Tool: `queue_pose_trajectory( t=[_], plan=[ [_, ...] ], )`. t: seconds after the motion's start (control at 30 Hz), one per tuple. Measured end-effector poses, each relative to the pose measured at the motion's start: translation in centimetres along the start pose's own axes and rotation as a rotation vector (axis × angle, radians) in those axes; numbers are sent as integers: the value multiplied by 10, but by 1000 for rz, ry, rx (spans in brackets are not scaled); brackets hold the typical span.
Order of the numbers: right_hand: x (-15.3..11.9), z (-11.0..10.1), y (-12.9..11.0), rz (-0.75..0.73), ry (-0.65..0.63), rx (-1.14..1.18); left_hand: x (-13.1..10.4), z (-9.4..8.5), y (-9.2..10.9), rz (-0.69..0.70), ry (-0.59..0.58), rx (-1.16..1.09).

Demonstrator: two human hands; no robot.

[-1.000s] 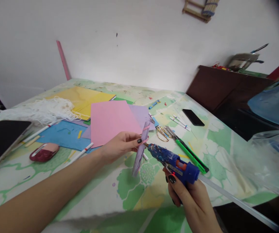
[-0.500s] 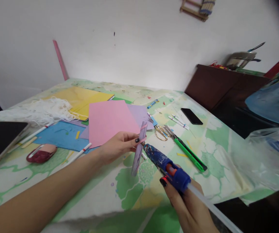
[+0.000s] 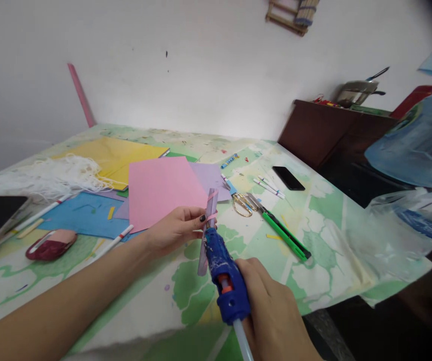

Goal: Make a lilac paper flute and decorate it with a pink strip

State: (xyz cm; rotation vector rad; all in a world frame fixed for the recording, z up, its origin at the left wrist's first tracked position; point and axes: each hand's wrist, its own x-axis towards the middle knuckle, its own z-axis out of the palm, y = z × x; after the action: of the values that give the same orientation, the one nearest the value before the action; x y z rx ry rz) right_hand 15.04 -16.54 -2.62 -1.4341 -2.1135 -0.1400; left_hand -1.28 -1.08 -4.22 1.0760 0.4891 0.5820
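Between the thumb and fingers of my left hand (image 3: pixel 180 228) is a purple paper tube (image 3: pixel 211 201) with a narrow pink strip (image 3: pixel 211 216) wrapped around it. The tube stands slightly tilted above the table. My right hand (image 3: pixel 272 308) is closed around a blue hot glue gun (image 3: pixel 221 265), with a clear glue stick (image 3: pixel 243 343) sticking out of its back end. The gun's nozzle is at the tube, just below the pink strip; whether it touches is hard to tell. The gun's body hides part of the tube's lower half.
A pink sheet (image 3: pixel 163 188) lies beyond my left hand, over blue (image 3: pixel 88 215) and yellow paper (image 3: pixel 118 150). To the right lie gold-handled scissors (image 3: pixel 243 204), a green box cutter (image 3: pixel 283 233) and a black phone (image 3: pixel 288 178). White yarn (image 3: pixel 65 173) is piled at left.
My right hand has turned the glue gun to point more straight ahead, and its back end has swung left. The view has shifted slightly right. My left hand keeps its hold on the tube.
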Motion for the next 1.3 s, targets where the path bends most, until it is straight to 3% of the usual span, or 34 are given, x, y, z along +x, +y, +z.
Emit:
queue_pose_trajectory(
  t=[0.57,0.87,0.93,1.1,1.2,1.3],
  plan=[
    [0,-1,0,-64,56,-134,2,-2,-2,2,-18,-25],
    [-15,-6,16,-82,92,-2,4,-3,-1,13,26,6],
    [-23,-4,20,-18,132,21,3,-2,0,22,40,10],
    [-28,-10,35,298,306,-120,3,-1,3,33,50,-18],
    [-25,-19,64,423,345,-229,2,-1,3,41,53,-28],
    [-28,-24,110,505,315,-358,1,1,3,39,54,-37]
  ],
)
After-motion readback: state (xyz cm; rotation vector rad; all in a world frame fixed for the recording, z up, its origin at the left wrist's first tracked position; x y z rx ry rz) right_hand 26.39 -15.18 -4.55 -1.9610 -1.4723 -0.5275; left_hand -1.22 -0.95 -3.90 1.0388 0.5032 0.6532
